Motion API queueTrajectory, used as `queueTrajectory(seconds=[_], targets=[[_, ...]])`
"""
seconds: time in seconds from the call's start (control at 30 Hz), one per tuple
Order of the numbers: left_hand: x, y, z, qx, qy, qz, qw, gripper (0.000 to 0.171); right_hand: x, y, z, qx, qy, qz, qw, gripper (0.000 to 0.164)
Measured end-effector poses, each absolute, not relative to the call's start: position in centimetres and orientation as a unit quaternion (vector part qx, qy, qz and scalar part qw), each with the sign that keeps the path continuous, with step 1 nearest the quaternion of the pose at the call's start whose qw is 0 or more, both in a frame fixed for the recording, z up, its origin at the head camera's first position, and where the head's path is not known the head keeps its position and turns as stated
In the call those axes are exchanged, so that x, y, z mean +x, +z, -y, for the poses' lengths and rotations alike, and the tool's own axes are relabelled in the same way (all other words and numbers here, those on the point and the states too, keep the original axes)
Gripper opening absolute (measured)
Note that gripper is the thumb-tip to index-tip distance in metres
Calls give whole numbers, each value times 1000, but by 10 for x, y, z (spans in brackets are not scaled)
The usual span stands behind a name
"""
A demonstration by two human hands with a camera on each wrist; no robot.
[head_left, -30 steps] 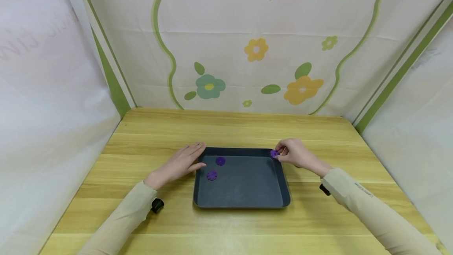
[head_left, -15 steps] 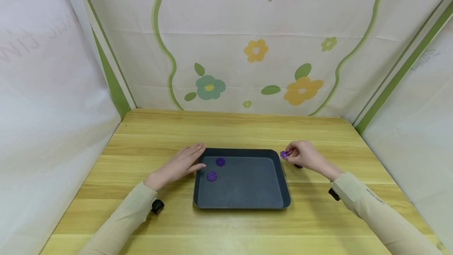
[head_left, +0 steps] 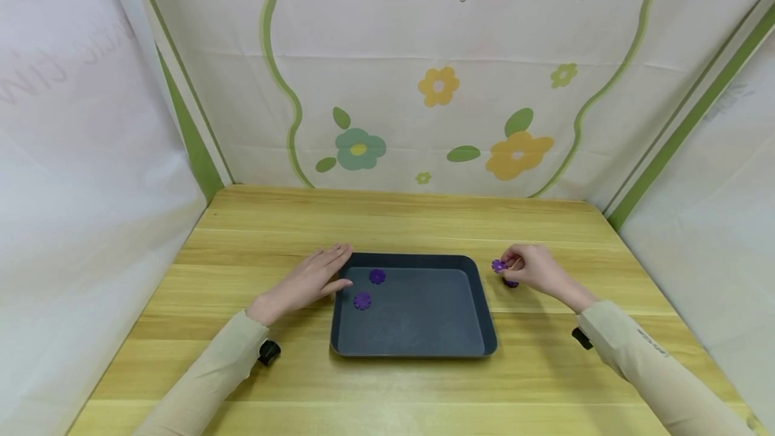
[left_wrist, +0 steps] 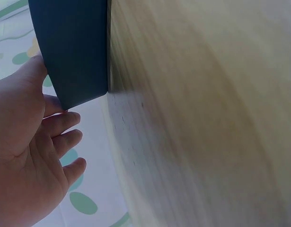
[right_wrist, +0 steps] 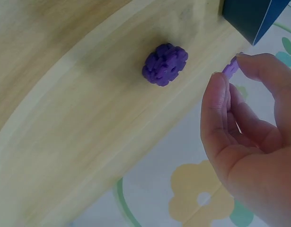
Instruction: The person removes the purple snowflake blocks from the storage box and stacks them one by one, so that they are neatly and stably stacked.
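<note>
My right hand [head_left: 535, 268] pinches a purple flower-shaped disc [head_left: 499, 266] between thumb and fingertips, just right of the dark grey tray [head_left: 418, 352]. In the right wrist view the held disc [right_wrist: 231, 68] shows edge-on at the fingertips. On the wood below lies a small clump of purple notched discs [right_wrist: 165, 65], partly hidden by the hand in the head view. My left hand [head_left: 305, 281] rests on the tray's left rim near its far corner, fingers extended. Two purple discs lie inside the tray, a darker disc [head_left: 377, 277] and a brighter disc [head_left: 362, 301] nearer me.
The tray stands on a wooden table [head_left: 399, 395]. A white cloth [head_left: 399, 39] printed with flowers hangs behind the table, and more white cloth [head_left: 79, 221] encloses both sides. In the left wrist view, the tray's outer wall [left_wrist: 76, 47] rises beside the fingers.
My right hand has moved right with its disc, from over the tray's far right corner to beside the tray. The clump on the table has come into view. My left hand stays put.
</note>
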State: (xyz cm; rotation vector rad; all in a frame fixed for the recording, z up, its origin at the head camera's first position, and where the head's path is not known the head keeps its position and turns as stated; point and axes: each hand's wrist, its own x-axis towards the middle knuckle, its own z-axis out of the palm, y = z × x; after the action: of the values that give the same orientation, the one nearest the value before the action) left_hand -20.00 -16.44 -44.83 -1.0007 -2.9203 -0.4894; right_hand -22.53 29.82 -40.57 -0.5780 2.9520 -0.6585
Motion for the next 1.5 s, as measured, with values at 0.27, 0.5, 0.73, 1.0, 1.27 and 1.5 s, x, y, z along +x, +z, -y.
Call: queueTrajectory(seconds=[0.27, 0.5, 0.73, 1.0, 1.27, 1.5], targets=[[-200, -449, 165, -322, -160, 933, 9, 69, -224, -414, -310, -175, -217, -960, 38, 21], [-200, -449, 164, -319, -163, 934, 9, 69, -225, -421, -320, -175, -207, -962, 23, 20], [-200, -449, 164, -321, -160, 934, 10, 69, -225, -425, -325, -171, -204, -964, 22, 20], [-200, -448, 164, -324, -159, 933, 13, 69, -222, -427, -325, -165, -199, -965, 36, 19], [-199, -447, 164, -317, -162, 934, 2, 69, -223, -429, -326, -173, -195, -965, 28, 18], [-201, -448, 164, -319, -158, 935, 6, 69, -222, -431, -326, -174, -194, -965, 28, 17]])
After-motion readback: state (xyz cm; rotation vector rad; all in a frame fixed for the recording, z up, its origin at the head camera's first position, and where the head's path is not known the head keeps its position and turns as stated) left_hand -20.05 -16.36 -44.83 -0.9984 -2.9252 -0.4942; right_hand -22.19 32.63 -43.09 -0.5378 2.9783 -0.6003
